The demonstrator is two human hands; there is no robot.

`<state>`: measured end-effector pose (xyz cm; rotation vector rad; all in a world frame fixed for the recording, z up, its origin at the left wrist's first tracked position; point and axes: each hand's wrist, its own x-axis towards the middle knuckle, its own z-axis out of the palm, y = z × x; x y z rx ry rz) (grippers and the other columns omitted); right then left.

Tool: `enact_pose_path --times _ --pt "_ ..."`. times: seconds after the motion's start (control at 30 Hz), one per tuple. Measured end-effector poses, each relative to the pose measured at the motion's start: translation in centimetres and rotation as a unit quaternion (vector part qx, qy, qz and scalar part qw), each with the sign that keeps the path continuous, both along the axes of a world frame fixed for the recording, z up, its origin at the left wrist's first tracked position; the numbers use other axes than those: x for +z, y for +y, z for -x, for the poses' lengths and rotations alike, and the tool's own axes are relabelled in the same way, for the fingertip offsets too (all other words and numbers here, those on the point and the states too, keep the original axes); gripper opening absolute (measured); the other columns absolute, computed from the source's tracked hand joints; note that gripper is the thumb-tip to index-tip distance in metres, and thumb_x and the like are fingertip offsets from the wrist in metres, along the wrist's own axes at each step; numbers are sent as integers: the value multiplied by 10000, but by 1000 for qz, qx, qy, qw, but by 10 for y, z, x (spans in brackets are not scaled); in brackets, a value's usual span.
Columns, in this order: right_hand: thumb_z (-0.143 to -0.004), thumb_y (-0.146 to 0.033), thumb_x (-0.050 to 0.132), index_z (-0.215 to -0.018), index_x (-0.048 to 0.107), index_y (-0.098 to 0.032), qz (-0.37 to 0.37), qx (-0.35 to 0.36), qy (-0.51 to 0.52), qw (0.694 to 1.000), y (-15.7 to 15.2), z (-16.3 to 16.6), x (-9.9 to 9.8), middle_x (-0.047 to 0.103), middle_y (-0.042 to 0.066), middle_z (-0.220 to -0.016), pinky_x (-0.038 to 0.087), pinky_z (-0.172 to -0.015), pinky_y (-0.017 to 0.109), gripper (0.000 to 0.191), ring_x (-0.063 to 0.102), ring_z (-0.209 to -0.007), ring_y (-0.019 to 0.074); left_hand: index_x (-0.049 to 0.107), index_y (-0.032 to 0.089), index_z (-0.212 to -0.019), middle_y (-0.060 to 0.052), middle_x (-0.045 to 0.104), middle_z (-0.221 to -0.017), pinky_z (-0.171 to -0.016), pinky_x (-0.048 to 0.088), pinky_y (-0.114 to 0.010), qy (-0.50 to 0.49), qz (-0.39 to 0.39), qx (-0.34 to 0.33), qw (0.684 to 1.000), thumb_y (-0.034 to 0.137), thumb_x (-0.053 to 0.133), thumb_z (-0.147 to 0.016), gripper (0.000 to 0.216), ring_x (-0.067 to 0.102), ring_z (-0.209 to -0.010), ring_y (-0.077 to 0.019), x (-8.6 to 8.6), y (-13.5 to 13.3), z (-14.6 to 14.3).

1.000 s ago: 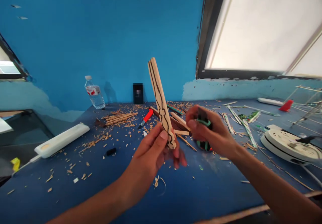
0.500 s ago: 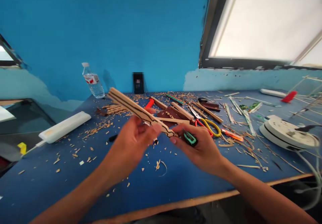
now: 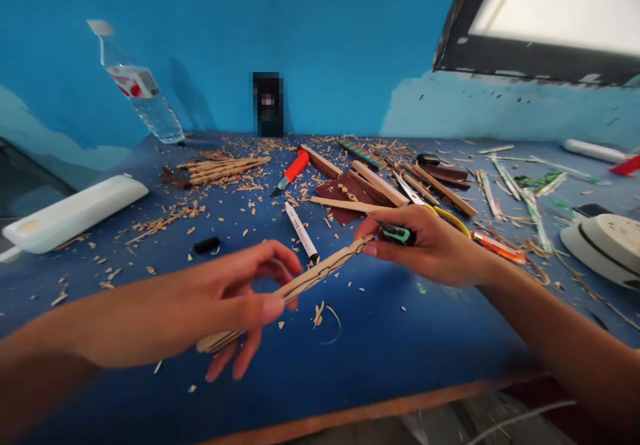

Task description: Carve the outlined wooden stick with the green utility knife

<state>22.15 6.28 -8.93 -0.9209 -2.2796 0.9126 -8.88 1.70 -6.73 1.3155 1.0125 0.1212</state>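
Note:
A narrow wooden strip (image 3: 320, 269) with wavy dark lines drawn on it slants across the front of the table. My left hand (image 3: 220, 301) is around its lower part, thumb on top and fingers loosely spread below. At the strip's upper end, my right hand (image 3: 425, 245) pinches the tip between thumb and forefinger. That same hand also holds a green and black utility knife (image 3: 399, 233) against its palm; its blade cannot be made out. An uncapped white marker (image 3: 301, 230) lies just beyond the strip, with a black cap (image 3: 207, 245) to its left.
On the blue table (image 3: 380, 345) lie wood shavings, a red utility knife (image 3: 293, 172), scissors (image 3: 410, 188), wood pieces (image 3: 380, 183) and a bundle of sticks (image 3: 227, 168). A water bottle (image 3: 145, 95) stands back left, near a white bar (image 3: 77, 211). A white device (image 3: 605, 245) sits right.
The strip has swung round: its left end, formerly raised, now points down toward me. My left hand has moved left and lower with looser fingers. The view has tipped downward.

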Motion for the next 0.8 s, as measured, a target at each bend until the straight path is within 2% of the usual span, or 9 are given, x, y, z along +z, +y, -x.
enact_pose_path --times 0.07,0.17,0.27,0.33,0.37,0.47,0.53,0.63,0.8 --pt "-962 -289 687 -976 736 -222 -26 6 -6 1000 4 7 -2 735 -10 -899 475 -711 260 84 640 -790 133 663 245 -1040 5 634 -775 -411 371 -148 -76 59 38 995 611 555 -979 387 492 -453 -69 -16 -3 -15" --pt "-912 -275 724 -1083 682 -223 -53 -67 48 995 2 22 -10 713 -8 -909 467 -659 259 183 629 -751 134 615 198 -929 40 481 -744 -429 329 -120 -186 131 127 966 423 626 -976 230 444 -522 -58 -37 -5 -38" --pt "-881 -267 718 -1061 573 -228 -23 -172 121 977 -3 32 -23 644 -28 -860 427 -578 245 234 563 -676 120 545 228 -941 81 350 -684 -398 180 -92 -245 194 183 932 324 608 -944 115 218 -504 -48 -46 -3 -47" --pt "-890 -256 692 -983 549 -232 -17 -196 84 977 -6 33 -31 612 -34 -822 405 -570 247 172 533 -662 119 519 267 -1002 91 308 -678 -382 124 -96 -267 205 189 923 388 559 -963 133 131 -502 -58 -49 -1 -47" --pt "-906 -271 681 -946 545 -230 -29 -196 45 979 -8 33 -34 597 -38 -786 386 -564 251 147 516 -645 117 516 270 -1014 87 319 -677 -380 157 -97 -279 205 190 919 412 537 -971 150 154 -501 -61 -49 1 -46" --pt "-999 -364 597 -894 520 -228 -99 -185 -61 976 -15 30 -36 492 -76 -614 287 -510 271 189 404 -518 101 521 241 -981 61 395 -693 -408 321 -116 -309 181 205 911 346 533 -939 114 339 -532 -78 -50 2 -45" --pt "-1020 -410 559 -944 511 -226 -142 -169 -89 971 -22 29 -34 449 -96 -571 256 -498 284 205 355 -467 100 502 242 -952 57 431 -713 -399 330 -121 -323 158 215 908 264 562 -878 97 393 -540 -84 -52 1 -45" --pt "-1004 -430 525 -1059 532 -203 -215 -122 -126 961 -35 33 -31 562 -43 -704 290 -519 304 234 459 -523 134 499 251 -968 62 447 -749 -399 282 -108 -329 123 220 910 221 637 -816 207 337 -556 -75 -57 -5 -47" --pt "-1065 -396 424 -1146 559 -161 -363 -109 -187 906 -46 44 -33 654 43 -847 352 -506 342 283 601 -600 205 549 319 -1175 71 423 -780 -462 268 -105 -281 -6 221 934 340 713 -958 272 275 -587 -67 -60 -22 -54"
